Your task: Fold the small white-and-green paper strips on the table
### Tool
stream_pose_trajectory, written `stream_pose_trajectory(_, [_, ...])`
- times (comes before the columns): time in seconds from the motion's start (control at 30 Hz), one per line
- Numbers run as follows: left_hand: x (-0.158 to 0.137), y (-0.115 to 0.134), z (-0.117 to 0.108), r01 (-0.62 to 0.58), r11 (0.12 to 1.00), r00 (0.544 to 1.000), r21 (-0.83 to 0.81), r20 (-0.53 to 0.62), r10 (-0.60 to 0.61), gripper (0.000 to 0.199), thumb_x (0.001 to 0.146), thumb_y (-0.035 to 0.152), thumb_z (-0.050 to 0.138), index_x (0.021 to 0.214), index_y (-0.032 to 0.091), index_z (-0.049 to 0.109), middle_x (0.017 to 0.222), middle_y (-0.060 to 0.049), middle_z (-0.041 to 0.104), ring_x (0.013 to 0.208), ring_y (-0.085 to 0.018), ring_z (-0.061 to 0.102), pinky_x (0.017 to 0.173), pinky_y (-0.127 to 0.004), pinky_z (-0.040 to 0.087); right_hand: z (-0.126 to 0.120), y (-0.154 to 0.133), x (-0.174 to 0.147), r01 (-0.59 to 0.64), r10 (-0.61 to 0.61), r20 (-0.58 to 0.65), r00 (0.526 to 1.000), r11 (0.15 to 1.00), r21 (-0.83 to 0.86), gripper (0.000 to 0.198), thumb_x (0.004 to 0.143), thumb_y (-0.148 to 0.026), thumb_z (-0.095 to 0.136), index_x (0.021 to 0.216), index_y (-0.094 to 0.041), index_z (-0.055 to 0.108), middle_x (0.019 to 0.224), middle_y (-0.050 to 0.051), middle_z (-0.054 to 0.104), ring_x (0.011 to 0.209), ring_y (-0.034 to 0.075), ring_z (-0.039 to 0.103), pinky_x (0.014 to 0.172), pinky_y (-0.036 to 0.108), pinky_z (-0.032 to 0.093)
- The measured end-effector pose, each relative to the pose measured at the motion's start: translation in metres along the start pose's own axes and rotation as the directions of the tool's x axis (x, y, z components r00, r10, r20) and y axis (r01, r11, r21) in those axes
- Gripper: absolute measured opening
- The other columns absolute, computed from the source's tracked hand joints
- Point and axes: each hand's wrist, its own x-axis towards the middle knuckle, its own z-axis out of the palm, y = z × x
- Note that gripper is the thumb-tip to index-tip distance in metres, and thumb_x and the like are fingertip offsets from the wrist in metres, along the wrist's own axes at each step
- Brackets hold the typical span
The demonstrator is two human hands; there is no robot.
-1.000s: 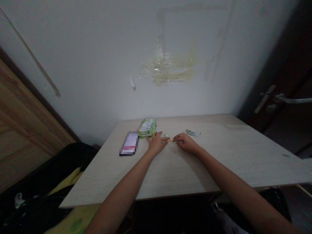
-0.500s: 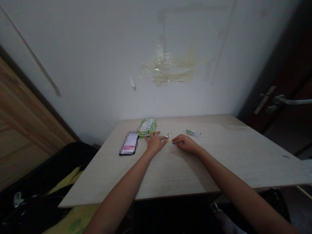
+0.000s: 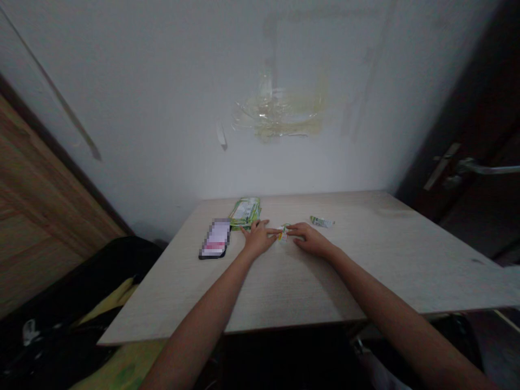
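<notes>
Between my hands on the table lies a small green, white and yellow wrapper [image 3: 283, 235], seemingly folded; its details are too small to read. My left hand [image 3: 258, 238] rests at its left side, index finger and thumb closed on that edge, other fingers spread toward a stack of green packets [image 3: 245, 211]. From the other side my right hand [image 3: 309, 238] lays its outstretched fingertips on the wrapper's upper right part, the thumb apart below. Beyond the right hand lies a narrow folded green-and-white wrapper [image 3: 322, 221], touched by neither hand.
A phone [image 3: 216, 238] with a blurred screen lies left of my left hand. The pale wooden table [image 3: 284, 292] meets a wall [image 3: 162, 97] bearing old tape. A dark door with a metal handle [image 3: 483, 168] stands at the right.
My right fingers have shifted slightly up and left onto the wrapper, with the thumb now apart from them, covering more of it. My left hand has barely moved.
</notes>
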Motion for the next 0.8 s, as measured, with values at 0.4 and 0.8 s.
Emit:
stream_pose_trajectory(0.4, [-0.001,0.000,0.002,-0.046,0.998,0.994,-0.030,-0.099,0.043,0.023,0.091,0.045,0.059,0.107,0.047,0.074,0.138,-0.002,0.058,0.136,-0.032,0.037,0.113,-0.072,0.003,-0.003,-0.006,0.001,-0.009,0.011,0.065,0.998,0.999,-0.032,0.041,0.084,-0.009,0.055,0.122,-0.018,0.069,0.125,0.011,0.066,0.119,0.023,0.058,0.109,0.042,0.042])
stream_pose_trajectory(0.8, [0.002,-0.006,0.004,-0.079,0.997,0.997,0.003,0.014,0.079,0.032,0.086,0.062,0.057,0.115,0.054,0.067,0.149,-0.001,0.048,0.142,-0.038,0.029,0.109,-0.077,0.003,-0.001,-0.013,0.002,0.053,-0.046,0.043,0.998,0.982,-0.181,0.041,0.083,-0.005,0.052,0.118,-0.017,0.071,0.121,0.013,0.063,0.116,0.024,0.053,0.105,0.042,0.042])
